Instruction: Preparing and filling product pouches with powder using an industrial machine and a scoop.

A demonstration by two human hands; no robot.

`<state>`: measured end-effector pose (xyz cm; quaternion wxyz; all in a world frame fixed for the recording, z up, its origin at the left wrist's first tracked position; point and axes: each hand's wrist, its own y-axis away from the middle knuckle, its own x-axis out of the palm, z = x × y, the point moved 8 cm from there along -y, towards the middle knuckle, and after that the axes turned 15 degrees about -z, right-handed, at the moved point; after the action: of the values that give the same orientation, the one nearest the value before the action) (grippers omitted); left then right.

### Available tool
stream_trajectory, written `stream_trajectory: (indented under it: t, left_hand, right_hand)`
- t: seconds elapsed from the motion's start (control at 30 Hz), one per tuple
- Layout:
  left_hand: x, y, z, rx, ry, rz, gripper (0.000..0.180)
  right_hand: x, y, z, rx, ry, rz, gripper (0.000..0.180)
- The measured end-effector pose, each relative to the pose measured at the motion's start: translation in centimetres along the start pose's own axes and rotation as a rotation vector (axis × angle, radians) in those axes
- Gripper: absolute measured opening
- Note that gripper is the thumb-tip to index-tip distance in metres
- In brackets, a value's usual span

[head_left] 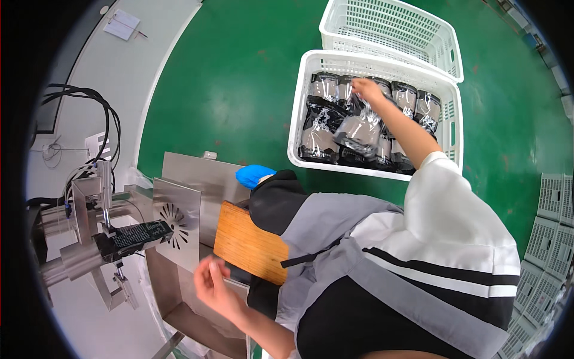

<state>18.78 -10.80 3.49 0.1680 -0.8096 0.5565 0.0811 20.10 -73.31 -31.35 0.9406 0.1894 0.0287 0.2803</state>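
My right hand [366,90] reaches into a white plastic crate [295,128], fingers closed on the upper end of a pouch [360,130]. That pouch is black with a clear window and beige-grey contents, blurred by movement. Similar pouches, such as one at the near left [317,134], lie around it in the crate. Away to the lower left, my left hand [214,286] hovers beside a wooden board [245,239] and over a steel trough [188,299]. Its fingers are loosely curled and a little apart, with nothing visible between them.
A steel machine at left carries a black packet [137,236] between its metal arms, before a slotted steel plate [185,209]. Another white crate [388,27] stands beyond the filled one. My blue shoe cover [254,175] shows near the board. Stacked crates [541,239] line the right.
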Motion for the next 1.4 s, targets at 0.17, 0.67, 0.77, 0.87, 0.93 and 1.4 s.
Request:
stream_trajectory:
  t: [0.17, 0.67, 0.77, 0.87, 0.93, 1.4]
  left_hand:
    - [-11.1, 2.7, 6.9, -0.137, -0.136, -0.17, 0.009]
    - [-26.5, 17.8, 20.4, -0.56, -0.405, -0.607, 0.012]
    - [-26.6, 18.2, 19.5, -0.439, -0.53, -0.722, 0.01]
    - [-25.0, 17.6, 15.4, -0.321, -0.542, -0.843, 0.009]
    - [-19.8, 14.7, 15.3, -0.337, -0.149, -0.738, 0.013]
    - [-7.2, 12.7, 29.7, -0.667, -0.57, -0.399, 0.042]
  right_hand:
    - [2.0, 6.8, -13.0, -0.332, 1.232, -0.006, 0.047]
    - [7.7, 13.4, -8.6, -0.948, 0.914, 0.187, 0.024]
    - [5.9, 9.3, -9.6, -0.709, 0.862, 0.082, 0.029]
    - [14.2, 17.4, 0.8, -0.639, 0.486, 0.035, 0.027]
    - [21.8, 29.9, 11.0, -0.851, 0.098, 0.261, 0.023]
    - [41.3, 69.1, -16.9, -1.406, 0.165, 1.486, 0.018]
